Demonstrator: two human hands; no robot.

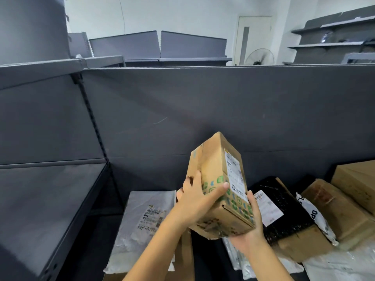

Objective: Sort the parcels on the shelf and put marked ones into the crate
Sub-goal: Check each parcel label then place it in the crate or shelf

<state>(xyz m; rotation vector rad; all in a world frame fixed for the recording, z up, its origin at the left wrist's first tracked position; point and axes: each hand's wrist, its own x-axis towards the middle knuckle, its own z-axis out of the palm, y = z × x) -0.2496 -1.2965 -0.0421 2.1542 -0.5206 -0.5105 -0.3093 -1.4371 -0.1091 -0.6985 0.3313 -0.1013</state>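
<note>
I hold a brown cardboard parcel (218, 169) tilted up above the shelf, its white shipping label facing right and green printed tape round its lower half. My left hand (197, 196) grips its left side, thumb across the front. From below, my right hand (250, 222) cups its bottom right corner. Under it lie other parcels: a grey plastic mailer (146, 220) at the left and a black mailer (284, 209) with a white label at the right. No crate is in view.
Several brown cartons (345, 209) and a white mailer (312, 218) are stacked at the right. A dark grey back panel (203, 110) rises behind the shelf. A bare grey shelf (50, 199) extends at the left. More shelving and a fan (258, 56) stand far behind.
</note>
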